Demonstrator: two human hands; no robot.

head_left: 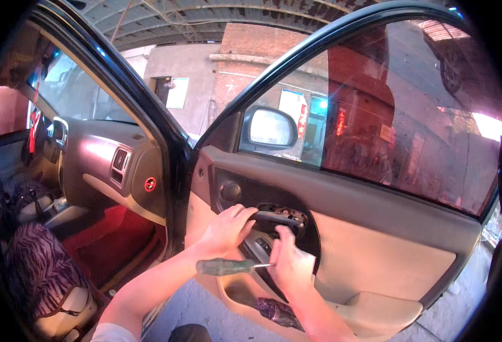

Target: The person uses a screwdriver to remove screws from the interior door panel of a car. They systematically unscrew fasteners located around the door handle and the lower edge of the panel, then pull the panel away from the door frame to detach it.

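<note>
An open car door stands in front of me, and its dark inner panel (342, 188) has a recess with the inside door handle. My left hand (228, 229) is closed on the left end of a black door handle trim piece (279, 219), its fingers curled over the edge. Through the opening behind the trim, some metal parts show. Close beside it on the right, my right hand (292, 263) has its fingertips raised to the trim's underside. It also holds a screwdriver by the metal shaft, with the clear greenish handle (225, 267) sticking out leftward.
Below the hands is a switch panel (262, 246), then a beige door pocket (237, 285) with a dark patterned item (276, 310) inside. A beige armrest-like bulge (385, 310) juts out at lower right. At left are the dashboard (100, 154) and a zebra-patterned seat (49, 268).
</note>
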